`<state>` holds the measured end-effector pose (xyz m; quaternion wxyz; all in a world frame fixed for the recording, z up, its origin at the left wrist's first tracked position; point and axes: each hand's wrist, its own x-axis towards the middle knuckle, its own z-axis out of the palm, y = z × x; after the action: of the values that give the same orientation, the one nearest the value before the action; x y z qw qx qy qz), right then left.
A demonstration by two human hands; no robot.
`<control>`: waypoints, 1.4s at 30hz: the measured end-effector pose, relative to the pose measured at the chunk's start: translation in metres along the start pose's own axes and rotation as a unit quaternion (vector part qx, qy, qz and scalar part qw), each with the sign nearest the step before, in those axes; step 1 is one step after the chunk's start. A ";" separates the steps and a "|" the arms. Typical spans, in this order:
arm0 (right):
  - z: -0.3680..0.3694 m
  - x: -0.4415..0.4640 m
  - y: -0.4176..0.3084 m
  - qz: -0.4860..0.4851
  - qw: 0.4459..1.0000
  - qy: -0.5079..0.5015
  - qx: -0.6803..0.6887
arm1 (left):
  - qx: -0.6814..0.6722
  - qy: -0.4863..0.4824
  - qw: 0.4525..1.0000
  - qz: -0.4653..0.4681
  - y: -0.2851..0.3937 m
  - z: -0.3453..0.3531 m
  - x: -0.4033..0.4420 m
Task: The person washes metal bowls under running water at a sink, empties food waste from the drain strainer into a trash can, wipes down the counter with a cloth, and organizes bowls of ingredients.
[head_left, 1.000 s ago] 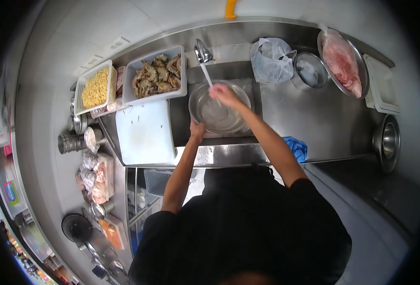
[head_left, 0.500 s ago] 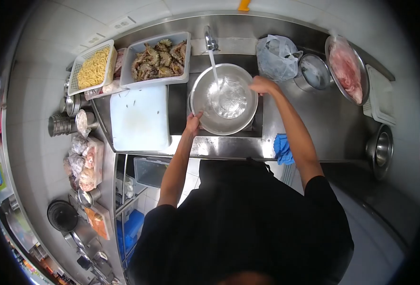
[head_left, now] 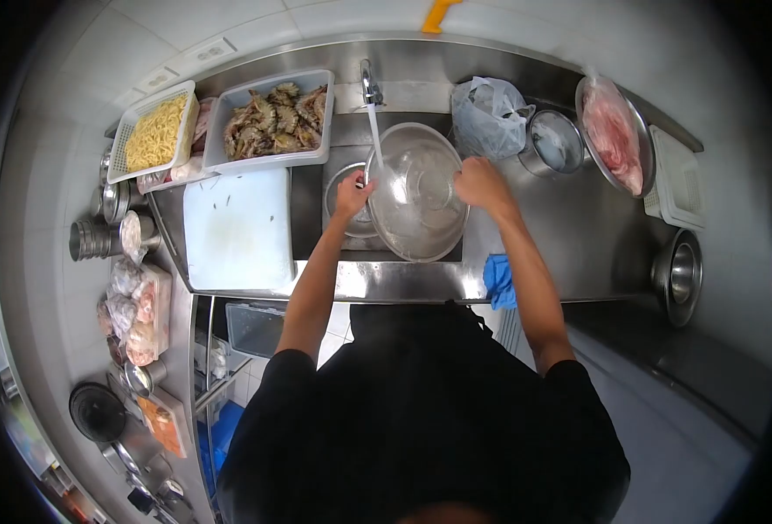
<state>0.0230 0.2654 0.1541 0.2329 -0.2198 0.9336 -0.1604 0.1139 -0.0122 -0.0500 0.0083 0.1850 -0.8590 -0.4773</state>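
Note:
A large metal bowl is held tilted over the sink, its right side raised. My left hand grips its left rim, fingers and thumb pinching the edge. On the opposite rim, my right hand is closed in a fist-like grip. A stream of water from the faucet falls at the bowl's upper left edge. Below my left hand, a second round metal vessel shows partly in the sink, mostly covered by the bowl and hand.
Left of the sink lies a white cutting board, with a tub of shrimp and a basket of noodles behind. To the right stand a plastic bag, a metal pot, bagged meat and a blue cloth.
The bowl has tipped from nearly level and shifted right, uncovering the vessel beneath. My left hand has moved up along its rim. The whole view has shifted slightly.

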 end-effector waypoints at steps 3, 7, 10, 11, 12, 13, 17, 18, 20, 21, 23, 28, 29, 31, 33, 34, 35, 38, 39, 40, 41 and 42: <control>0.008 -0.002 -0.009 0.037 0.995 0.089 0.014 | -0.092 -0.040 0.993 -0.065 -0.015 -0.001 -0.009; 0.009 -0.005 -0.024 0.060 0.983 0.151 0.084 | -0.250 -0.029 0.943 -0.217 -0.021 0.010 -0.008; 0.019 -0.010 -0.027 0.066 0.959 0.210 0.180 | -0.378 -0.110 0.873 -0.288 -0.007 0.011 -0.006; 0.036 -0.012 -0.023 0.055 0.936 0.255 0.236 | -0.412 -0.149 0.848 -0.299 -0.005 0.012 -0.001; 0.054 -0.011 -0.018 0.044 0.909 0.297 0.290 | -0.414 -0.152 0.856 -0.268 -0.003 0.016 0.005; 0.074 -0.009 -0.011 0.042 0.896 0.307 0.317 | -0.416 -0.156 0.864 -0.239 0.000 0.021 0.010; 0.148 0.001 0.020 0.097 0.844 0.227 0.476 | -0.365 -0.030 0.918 -0.154 0.008 0.016 0.018; 0.168 0.010 0.035 0.111 0.816 0.179 0.538 | -0.380 -0.049 0.913 -0.142 0.002 0.013 0.017; 0.181 0.018 0.055 0.118 0.803 0.085 0.578 | -0.410 -0.085 0.900 -0.122 -0.019 0.004 0.011; 0.180 0.020 0.063 0.110 0.821 0.043 0.559 | -0.395 -0.104 0.902 -0.138 -0.022 0.002 0.006; 0.186 0.022 0.073 0.064 0.902 0.073 0.421 | -0.367 -0.143 0.903 -0.170 -0.028 0.003 -0.008; 0.101 -0.036 0.007 0.082 0.955 0.181 0.220 | -0.425 -0.177 0.858 -0.230 -0.048 0.041 -0.026; 0.102 -0.044 0.010 0.064 0.960 0.187 0.200 | -0.447 -0.181 0.849 -0.215 -0.044 0.048 -0.029; 0.100 -0.063 0.027 0.044 0.964 0.211 0.155 | -0.395 -0.181 0.864 -0.256 -0.063 0.062 -0.025; 0.101 -0.089 0.035 0.018 0.958 0.245 0.148 | -0.332 -0.123 0.886 -0.298 -0.078 0.075 -0.017; 0.108 -0.099 0.050 0.039 0.956 0.257 0.139 | -0.350 -0.101 0.887 -0.283 -0.088 0.077 -0.007; 0.107 -0.116 0.052 0.064 0.953 0.249 0.164 | -0.380 -0.080 0.884 -0.261 -0.098 0.079 0.008; 0.102 -0.168 0.048 0.095 0.905 0.360 0.208 | -0.475 -0.083 0.852 -0.201 -0.109 0.078 0.055; 0.101 -0.185 0.048 0.114 0.888 0.378 0.234 | -0.483 -0.116 0.848 -0.187 -0.102 0.071 0.061; 0.101 -0.201 0.048 0.157 0.865 0.389 0.277 | -0.463 -0.166 0.850 -0.187 -0.077 0.059 0.054; 0.103 -0.213 0.046 0.192 0.838 0.397 0.321 | -0.441 -0.216 0.852 -0.183 -0.051 0.046 0.046; 0.106 -0.221 0.043 0.220 0.810 0.402 0.366 | -0.394 -0.282 0.859 -0.163 -0.037 0.042 0.044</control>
<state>0.2374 0.3883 0.1280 -0.0711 0.1770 0.8394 -0.5089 0.0768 -0.0096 -0.1106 -0.2406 0.1614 -0.5225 -0.8019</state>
